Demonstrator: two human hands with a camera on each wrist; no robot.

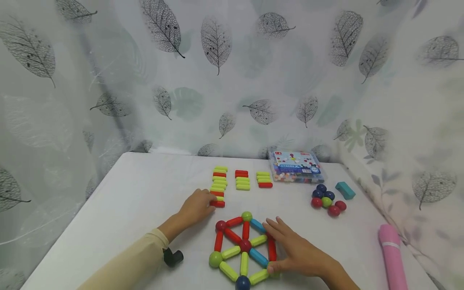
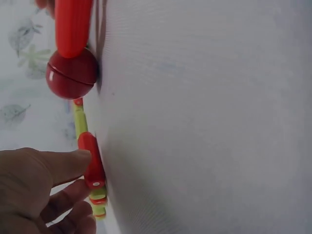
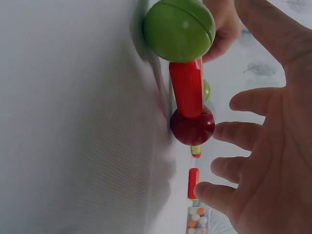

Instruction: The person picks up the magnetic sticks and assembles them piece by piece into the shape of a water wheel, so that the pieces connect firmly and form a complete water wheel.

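Observation:
My left hand [image 1: 195, 207] pinches a red rod [image 1: 218, 204] at the near end of a column of red and yellow-green rods. In the left wrist view, the thumb lies against that red rod [image 2: 92, 161], fingers behind it. To the right lies a flat wheel-shaped frame of rods and balls, with a red ball [image 1: 245, 245] at its hub. My right hand [image 1: 301, 251] is spread at the frame's right side, its thumb by a green ball [image 3: 179, 30]. A red rod [image 3: 187, 87] joins this to a dark red ball [image 3: 192, 127] near the fingertips.
Two shorter rod stacks [image 1: 242, 180] [image 1: 264, 179] lie beside the column. A plastic box [image 1: 298, 167] stands at the back. Loose balls [image 1: 326, 201] and a teal block [image 1: 345, 190] lie to the right, with a pink roll [image 1: 393, 256] nearer. A black object [image 1: 172, 257] sits by the left forearm.

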